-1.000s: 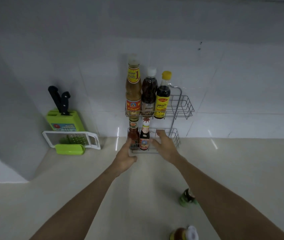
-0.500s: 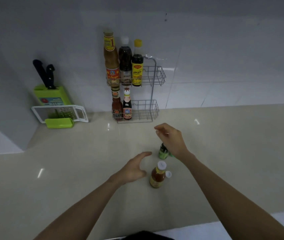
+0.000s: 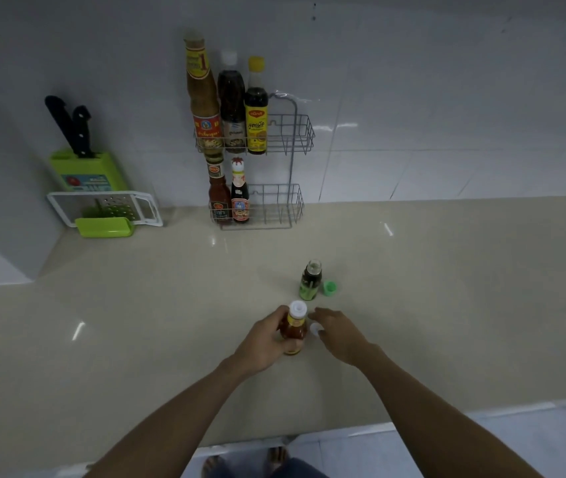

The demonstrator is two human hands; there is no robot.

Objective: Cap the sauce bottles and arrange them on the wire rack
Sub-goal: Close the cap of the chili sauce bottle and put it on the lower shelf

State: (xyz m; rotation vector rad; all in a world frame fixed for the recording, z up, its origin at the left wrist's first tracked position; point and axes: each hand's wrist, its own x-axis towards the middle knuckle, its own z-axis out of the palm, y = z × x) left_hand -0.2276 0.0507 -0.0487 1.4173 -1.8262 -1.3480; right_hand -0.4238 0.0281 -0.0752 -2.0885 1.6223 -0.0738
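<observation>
Orange-red bottle, white nozzle, stands upright lower centre. Left hand curls round it; right hand touches the cap, grip unclear.

We record the left grip holding the orange bottle upright on the tabletop, the right grip at the white cap beside it. Green bottle stands uncapped, green cap alongside.

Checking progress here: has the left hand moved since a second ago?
Yes. The left hand has left the wire rack, come back toward the person, and now grips the orange sauce bottle.
</observation>
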